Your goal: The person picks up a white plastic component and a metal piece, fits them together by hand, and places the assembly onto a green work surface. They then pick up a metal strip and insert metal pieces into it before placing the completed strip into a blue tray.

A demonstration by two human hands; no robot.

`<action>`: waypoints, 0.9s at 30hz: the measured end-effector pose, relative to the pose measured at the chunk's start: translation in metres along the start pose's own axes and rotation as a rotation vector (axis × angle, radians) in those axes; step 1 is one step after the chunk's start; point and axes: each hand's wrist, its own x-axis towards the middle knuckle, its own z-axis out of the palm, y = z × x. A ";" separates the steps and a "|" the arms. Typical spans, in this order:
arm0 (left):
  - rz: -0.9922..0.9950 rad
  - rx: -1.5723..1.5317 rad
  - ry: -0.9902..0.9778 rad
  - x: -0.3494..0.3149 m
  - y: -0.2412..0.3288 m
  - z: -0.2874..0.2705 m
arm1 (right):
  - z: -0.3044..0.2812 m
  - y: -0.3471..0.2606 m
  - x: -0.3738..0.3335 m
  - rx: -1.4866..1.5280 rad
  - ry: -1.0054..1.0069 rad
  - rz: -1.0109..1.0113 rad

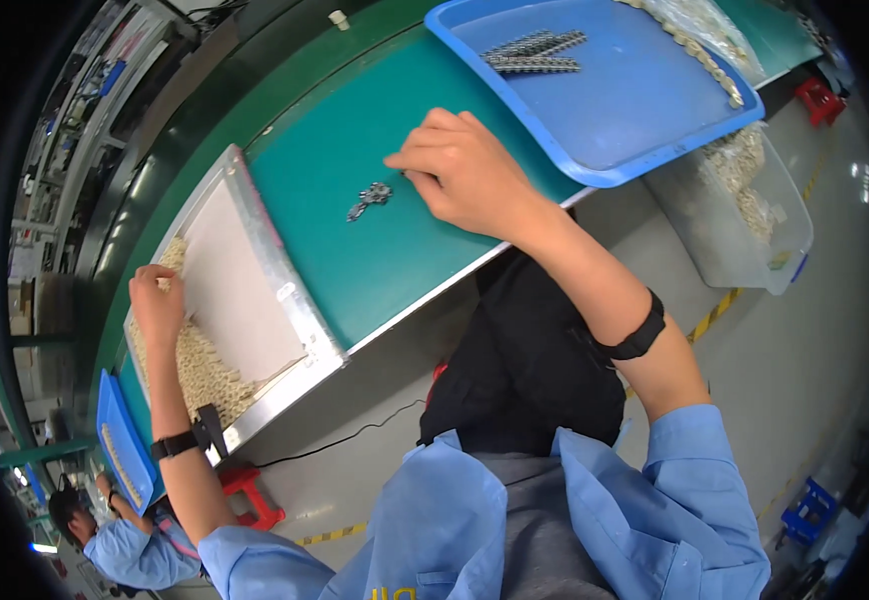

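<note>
Watch the dark metal pieces (377,194), clustered on the green worktop (335,120) just left of the right hand (460,172), pinched, can't tell on what. Go lightly among beige pieces (200,362) in the left tray (240,290) with the left hand (158,302), curled, grip unclear.

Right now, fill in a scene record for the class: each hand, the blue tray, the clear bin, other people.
Left hand: at the cream parts in a pale-floored tray; grip unclear
Right hand: above the green worktop, near small dark pieces; grip unclear
Blue tray: holds dark strips
Clear bin: holds pale material
Other people: co-worker, lower left
</note>
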 end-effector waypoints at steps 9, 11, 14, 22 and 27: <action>0.042 -0.931 -0.093 -0.048 0.140 -0.067 | 0.002 0.002 -0.005 0.012 -0.016 0.050; 0.098 -1.217 -0.180 -0.067 0.184 -0.079 | -0.009 -0.003 -0.008 0.216 0.011 0.166; 0.132 -1.425 -0.099 -0.101 0.246 -0.079 | -0.025 -0.027 -0.016 0.524 0.017 0.369; 0.353 -1.569 -0.082 -0.126 0.330 -0.041 | -0.093 -0.070 -0.071 1.207 0.116 0.726; 0.302 -1.748 -0.034 -0.135 0.361 -0.031 | -0.119 -0.094 -0.096 1.312 0.067 0.821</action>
